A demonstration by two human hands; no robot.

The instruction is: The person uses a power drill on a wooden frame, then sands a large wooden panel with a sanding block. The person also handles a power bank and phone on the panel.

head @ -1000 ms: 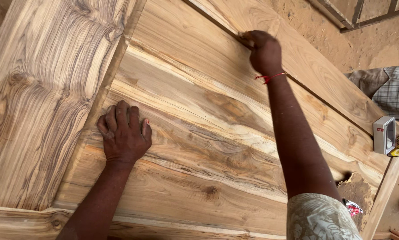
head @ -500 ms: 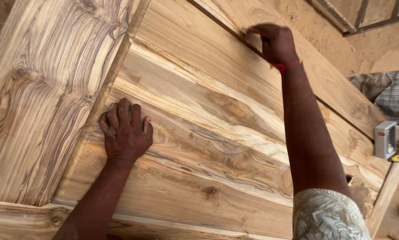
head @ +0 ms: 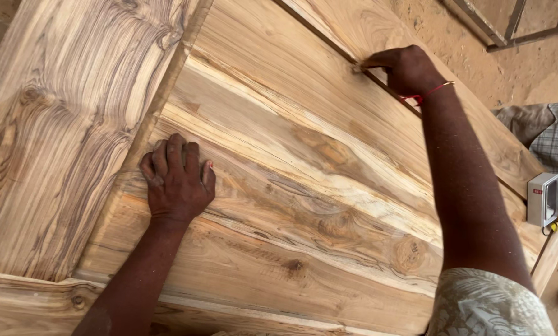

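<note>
The right hand (head: 408, 68) has slid rightward along the groove (head: 328, 38). Its fingers are pinched shut there; whether they grip anything is unclear. The left hand (head: 178, 180) lies flat, fingers together, on the wooden panel (head: 304, 186).

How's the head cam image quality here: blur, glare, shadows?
Head view: warm, even daylight, no hard glare; grain on the wooden panel is crisp. The left hand, flat on the panel, is sharp and casts only a thin shadow. The right hand, at the dark groove, is slightly soft. The checked cloth and the small white box at the right edge are softer.
</note>
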